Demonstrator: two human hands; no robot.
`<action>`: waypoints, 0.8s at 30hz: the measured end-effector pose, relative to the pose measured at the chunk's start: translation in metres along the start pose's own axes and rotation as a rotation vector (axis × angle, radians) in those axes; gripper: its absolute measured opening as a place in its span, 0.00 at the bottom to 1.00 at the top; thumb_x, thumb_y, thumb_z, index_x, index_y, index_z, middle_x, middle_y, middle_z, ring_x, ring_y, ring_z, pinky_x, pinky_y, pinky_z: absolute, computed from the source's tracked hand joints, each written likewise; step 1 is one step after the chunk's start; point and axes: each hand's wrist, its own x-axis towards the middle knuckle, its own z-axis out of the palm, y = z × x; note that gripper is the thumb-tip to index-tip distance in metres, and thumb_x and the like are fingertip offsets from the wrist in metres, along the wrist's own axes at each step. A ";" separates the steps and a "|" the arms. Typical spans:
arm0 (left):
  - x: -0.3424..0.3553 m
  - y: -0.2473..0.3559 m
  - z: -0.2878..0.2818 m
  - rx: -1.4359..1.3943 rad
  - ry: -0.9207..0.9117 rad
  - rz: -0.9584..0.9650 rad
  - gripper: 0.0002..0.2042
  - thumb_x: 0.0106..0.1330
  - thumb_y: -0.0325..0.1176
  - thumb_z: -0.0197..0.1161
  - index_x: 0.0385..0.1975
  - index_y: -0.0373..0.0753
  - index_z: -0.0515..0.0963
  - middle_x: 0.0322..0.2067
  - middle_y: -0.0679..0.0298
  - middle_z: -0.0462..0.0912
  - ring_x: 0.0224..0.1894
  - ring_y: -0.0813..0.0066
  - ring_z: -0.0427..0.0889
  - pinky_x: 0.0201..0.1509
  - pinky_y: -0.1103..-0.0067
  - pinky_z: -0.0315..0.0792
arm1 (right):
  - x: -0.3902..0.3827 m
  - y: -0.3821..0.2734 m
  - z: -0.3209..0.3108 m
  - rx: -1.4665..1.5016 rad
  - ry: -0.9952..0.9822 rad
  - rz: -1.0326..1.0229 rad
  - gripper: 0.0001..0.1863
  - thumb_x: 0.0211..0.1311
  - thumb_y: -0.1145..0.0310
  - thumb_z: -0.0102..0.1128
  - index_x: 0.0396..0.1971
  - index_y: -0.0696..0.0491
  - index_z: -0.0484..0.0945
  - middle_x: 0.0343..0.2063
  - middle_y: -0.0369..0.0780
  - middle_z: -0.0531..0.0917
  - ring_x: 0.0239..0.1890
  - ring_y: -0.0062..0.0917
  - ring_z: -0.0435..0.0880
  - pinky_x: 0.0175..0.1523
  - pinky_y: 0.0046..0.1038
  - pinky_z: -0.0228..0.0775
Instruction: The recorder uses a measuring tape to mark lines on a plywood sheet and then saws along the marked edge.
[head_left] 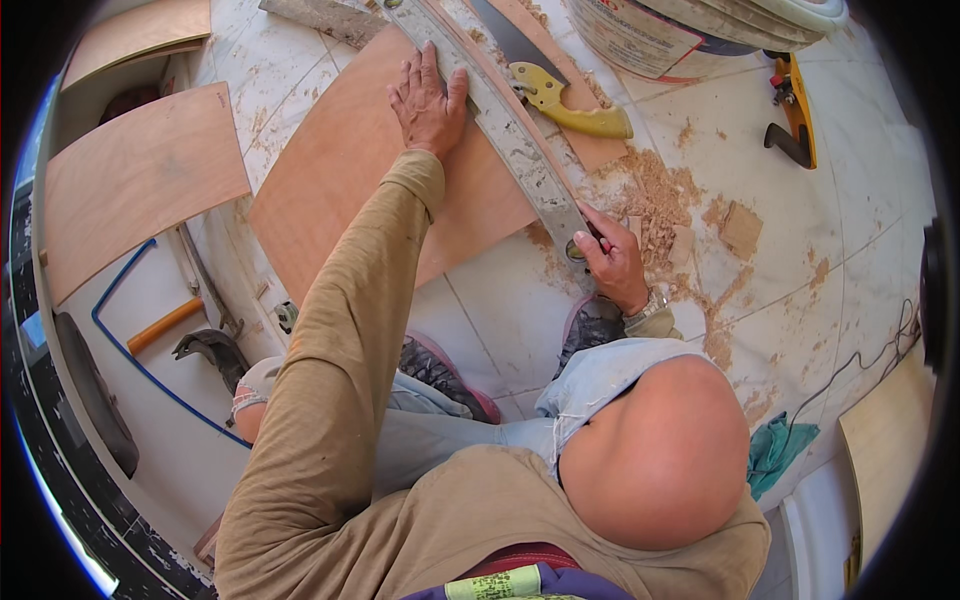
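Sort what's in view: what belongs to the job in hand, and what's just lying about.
In the job, it seems:
level, right hand at its near end
wooden board, left hand resting on it

Lying about, untouched:
bucket
green cloth
wood shavings
yellow-handled saw, though it may belong too

A spirit level (505,142) is laid along the right side of a plywood sheet (325,175); to the level's right, a handsaw (545,92) is rested partly on a plywood strip (596,152), with a bucket (635,42) placed farther right.
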 end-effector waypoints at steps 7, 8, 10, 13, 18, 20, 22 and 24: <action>0.001 -0.002 0.000 -0.006 -0.001 0.008 0.39 0.71 0.64 0.45 0.76 0.46 0.53 0.75 0.53 0.55 0.78 0.52 0.48 0.78 0.49 0.33 | 0.001 0.000 -0.001 0.002 -0.014 0.025 0.22 0.63 0.71 0.61 0.56 0.62 0.78 0.36 0.50 0.83 0.32 0.33 0.80 0.40 0.28 0.72; 0.001 -0.002 0.000 -0.007 -0.002 0.007 0.39 0.71 0.64 0.45 0.76 0.46 0.53 0.75 0.53 0.55 0.78 0.52 0.48 0.78 0.49 0.33 | 0.001 0.001 -0.001 0.004 -0.015 0.034 0.22 0.63 0.71 0.61 0.56 0.62 0.78 0.36 0.50 0.83 0.32 0.33 0.80 0.40 0.28 0.72; 0.002 -0.002 -0.001 0.000 -0.016 0.001 0.40 0.71 0.65 0.46 0.76 0.46 0.53 0.75 0.52 0.55 0.78 0.51 0.48 0.77 0.48 0.33 | 0.002 0.001 0.000 0.004 0.014 -0.048 0.22 0.63 0.71 0.61 0.56 0.62 0.78 0.36 0.50 0.83 0.32 0.33 0.80 0.40 0.28 0.72; 0.004 -0.001 -0.007 -0.022 -0.062 -0.009 0.41 0.70 0.66 0.48 0.76 0.47 0.53 0.75 0.52 0.55 0.78 0.51 0.48 0.77 0.46 0.33 | 0.000 0.001 0.002 -0.021 0.022 0.012 0.22 0.63 0.71 0.61 0.56 0.62 0.78 0.38 0.50 0.84 0.34 0.32 0.81 0.42 0.28 0.73; 0.017 -0.003 -0.031 -0.002 -0.303 0.010 0.52 0.61 0.69 0.60 0.75 0.35 0.51 0.73 0.43 0.55 0.77 0.47 0.51 0.78 0.54 0.44 | -0.001 0.003 0.002 -0.001 0.042 0.005 0.23 0.63 0.69 0.62 0.57 0.60 0.78 0.34 0.48 0.83 0.32 0.30 0.80 0.41 0.28 0.73; 0.026 -0.002 -0.036 -0.021 -0.390 0.073 0.57 0.58 0.69 0.65 0.74 0.28 0.49 0.72 0.38 0.56 0.76 0.46 0.54 0.78 0.59 0.50 | -0.002 0.004 0.000 0.004 0.046 0.021 0.23 0.63 0.67 0.62 0.57 0.59 0.78 0.32 0.47 0.83 0.31 0.29 0.79 0.40 0.28 0.73; 0.032 -0.002 -0.043 0.057 -0.462 0.150 0.64 0.52 0.68 0.72 0.72 0.21 0.46 0.70 0.32 0.55 0.75 0.43 0.54 0.77 0.65 0.52 | -0.002 0.004 -0.001 0.035 -0.013 0.100 0.23 0.62 0.65 0.62 0.57 0.57 0.78 0.29 0.44 0.82 0.29 0.28 0.78 0.39 0.29 0.73; 0.035 0.000 -0.045 0.068 -0.493 0.125 0.64 0.51 0.70 0.71 0.72 0.21 0.46 0.70 0.32 0.55 0.76 0.43 0.54 0.78 0.64 0.50 | -0.003 0.004 -0.001 0.014 -0.002 0.133 0.23 0.62 0.65 0.63 0.57 0.57 0.79 0.28 0.43 0.81 0.28 0.27 0.78 0.38 0.29 0.73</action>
